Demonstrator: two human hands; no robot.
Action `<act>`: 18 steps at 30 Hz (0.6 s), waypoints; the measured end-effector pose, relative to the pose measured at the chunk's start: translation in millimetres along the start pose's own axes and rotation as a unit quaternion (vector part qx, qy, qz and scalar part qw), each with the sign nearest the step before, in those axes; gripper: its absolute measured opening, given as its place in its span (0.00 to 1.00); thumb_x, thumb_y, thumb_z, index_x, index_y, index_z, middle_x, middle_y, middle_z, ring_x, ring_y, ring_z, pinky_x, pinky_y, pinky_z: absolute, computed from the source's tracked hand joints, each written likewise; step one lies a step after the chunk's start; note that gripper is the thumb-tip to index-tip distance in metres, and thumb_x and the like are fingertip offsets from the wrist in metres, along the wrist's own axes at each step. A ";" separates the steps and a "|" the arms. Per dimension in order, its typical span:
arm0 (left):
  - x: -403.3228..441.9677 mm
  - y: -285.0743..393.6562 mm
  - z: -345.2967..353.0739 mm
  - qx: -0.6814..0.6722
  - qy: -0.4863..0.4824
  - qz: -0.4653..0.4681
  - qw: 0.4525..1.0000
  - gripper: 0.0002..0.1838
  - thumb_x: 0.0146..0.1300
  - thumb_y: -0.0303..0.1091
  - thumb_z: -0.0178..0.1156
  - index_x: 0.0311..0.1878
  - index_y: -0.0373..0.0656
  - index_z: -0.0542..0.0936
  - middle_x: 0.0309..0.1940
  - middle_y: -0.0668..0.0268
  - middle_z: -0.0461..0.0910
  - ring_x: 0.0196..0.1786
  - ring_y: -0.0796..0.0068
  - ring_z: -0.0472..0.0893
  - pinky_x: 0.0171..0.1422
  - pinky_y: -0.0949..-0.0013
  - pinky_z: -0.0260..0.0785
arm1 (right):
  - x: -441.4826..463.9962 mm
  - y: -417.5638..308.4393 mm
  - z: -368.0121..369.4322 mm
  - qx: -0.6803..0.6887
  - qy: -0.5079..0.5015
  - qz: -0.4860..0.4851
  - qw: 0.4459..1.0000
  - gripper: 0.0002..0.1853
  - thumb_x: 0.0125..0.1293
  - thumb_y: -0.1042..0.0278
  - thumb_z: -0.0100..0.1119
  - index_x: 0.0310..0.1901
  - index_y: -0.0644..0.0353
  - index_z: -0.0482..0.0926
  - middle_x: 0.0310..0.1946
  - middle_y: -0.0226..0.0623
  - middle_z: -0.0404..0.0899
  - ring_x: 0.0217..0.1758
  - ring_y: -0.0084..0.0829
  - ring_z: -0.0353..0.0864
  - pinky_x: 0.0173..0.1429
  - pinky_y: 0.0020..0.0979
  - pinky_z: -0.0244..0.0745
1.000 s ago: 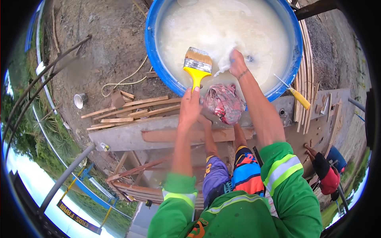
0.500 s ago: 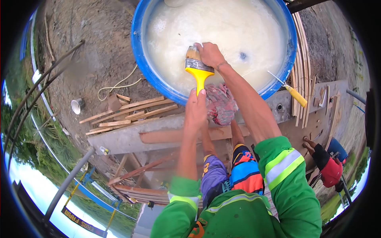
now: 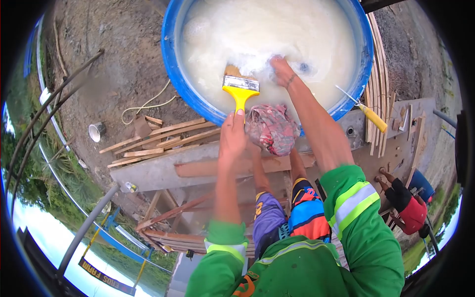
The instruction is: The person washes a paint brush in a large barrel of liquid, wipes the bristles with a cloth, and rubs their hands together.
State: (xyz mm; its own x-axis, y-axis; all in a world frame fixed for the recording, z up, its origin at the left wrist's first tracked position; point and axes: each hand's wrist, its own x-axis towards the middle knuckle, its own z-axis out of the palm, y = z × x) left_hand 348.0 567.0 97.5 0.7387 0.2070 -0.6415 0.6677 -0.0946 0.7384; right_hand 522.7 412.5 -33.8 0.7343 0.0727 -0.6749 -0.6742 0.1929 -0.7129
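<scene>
My left hand [image 3: 233, 132] is closed round the yellow handle of a wide paintbrush [image 3: 240, 86], its bristles at the cloudy water. That whitish water fills a round blue tub [image 3: 170, 59]. To the right of the brush, my right hand [image 3: 281, 69] dips into the water, and its fingers are hidden by splashing and foam. A crumpled reddish patterned cloth [image 3: 273, 129] lies at the tub's near rim, between my forearms. On the right part of the rim rests a roller tool [image 3: 372, 118] with a yellow handle and a metal rod.
Wooden strips [image 3: 163, 141] lie left of the cloth, near a white cup [image 3: 97, 131] and a thin hose. Long boards [image 3: 380, 84] stand right of the tub. A grey plank [image 3: 143, 173] crosses below it. Another person [image 3: 408, 205] in red and black is at the far right.
My right hand went from the water to the brush's bristles, then back down into the water, which now splashes. The brush stays in my left hand and has shifted slightly left.
</scene>
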 end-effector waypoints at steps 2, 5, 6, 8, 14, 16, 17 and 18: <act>-0.8 9.1 2.3 -0.064 -0.033 -0.025 0.997 0.16 0.74 0.46 0.45 0.37 0.43 0.70 0.23 0.70 0.69 0.22 0.83 0.67 0.24 0.76 0.58 | -23.4 -22.8 11.1 -0.014 -0.115 0.007 0.993 0.12 0.65 0.68 0.54 0.46 0.65 0.78 0.42 0.35 0.79 0.44 0.25 0.76 0.45 0.31 0.73; 0.4 1.0 10.2 -0.086 -0.044 -0.003 0.995 0.16 0.74 0.46 0.45 0.39 0.43 0.70 0.25 0.70 0.69 0.25 0.83 0.68 0.24 0.76 0.59 | -47.7 -45.2 40.8 -0.113 -0.149 -0.015 0.982 0.13 0.65 0.66 0.55 0.45 0.67 0.78 0.40 0.38 0.81 0.40 0.27 0.78 0.42 0.33 0.75; 0.1 -0.3 11.2 -0.061 -0.039 0.014 0.997 0.16 0.74 0.47 0.46 0.39 0.42 0.70 0.26 0.69 0.70 0.26 0.82 0.69 0.25 0.74 0.60 | -39.0 -33.9 39.8 -0.144 -0.139 -0.017 0.980 0.14 0.65 0.65 0.55 0.44 0.68 0.79 0.39 0.41 0.82 0.39 0.30 0.80 0.41 0.35 0.76; -2.9 1.0 10.9 0.005 -0.029 0.043 0.999 0.18 0.74 0.47 0.46 0.40 0.40 0.70 0.26 0.67 0.70 0.28 0.77 0.70 0.27 0.70 0.62 | -28.4 -30.9 42.0 -0.290 -0.109 -0.061 0.949 0.15 0.64 0.64 0.55 0.41 0.70 0.80 0.36 0.49 0.83 0.38 0.37 0.83 0.42 0.39 0.77; -16.1 40.4 -1.3 0.232 0.015 0.080 0.969 0.21 0.73 0.46 0.45 0.42 0.33 0.71 0.27 0.51 0.71 0.31 0.52 0.72 0.40 0.56 0.64 | -6.2 -27.4 46.0 -0.647 -0.088 -0.271 0.708 0.13 0.62 0.69 0.50 0.31 0.71 0.80 0.33 0.58 0.80 0.38 0.57 0.80 0.44 0.47 0.76; -16.1 49.5 -3.4 0.223 0.013 0.066 0.972 0.21 0.73 0.46 0.45 0.43 0.33 0.72 0.27 0.47 0.73 0.33 0.47 0.73 0.41 0.53 0.65 | 7.9 -24.7 29.8 -0.633 0.003 -0.307 0.711 0.12 0.61 0.70 0.49 0.34 0.69 0.80 0.34 0.55 0.81 0.40 0.55 0.81 0.44 0.45 0.77; -16.8 51.7 -6.8 0.218 0.013 0.063 0.974 0.22 0.73 0.47 0.44 0.43 0.34 0.72 0.27 0.47 0.75 0.33 0.45 0.75 0.40 0.51 0.65 | 11.9 -19.2 20.3 -0.623 0.047 -0.323 0.711 0.11 0.61 0.71 0.49 0.35 0.68 0.81 0.35 0.53 0.81 0.40 0.54 0.81 0.44 0.44 0.77; -17.8 51.6 -12.4 0.213 0.014 0.058 0.975 0.22 0.73 0.48 0.44 0.43 0.34 0.73 0.26 0.46 0.76 0.34 0.43 0.78 0.39 0.50 0.66 | 10.0 -14.4 14.7 -0.573 0.073 -0.295 0.761 0.11 0.61 0.70 0.50 0.38 0.67 0.81 0.38 0.53 0.81 0.43 0.53 0.81 0.47 0.43 0.77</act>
State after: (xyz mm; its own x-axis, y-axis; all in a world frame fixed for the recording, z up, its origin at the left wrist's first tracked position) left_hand 368.1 570.5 149.6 0.8125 0.1972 -0.5486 0.5623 -0.5138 0.6480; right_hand 540.9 424.8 -27.5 0.9758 0.1783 -0.1264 0.0828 -0.8367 -0.5413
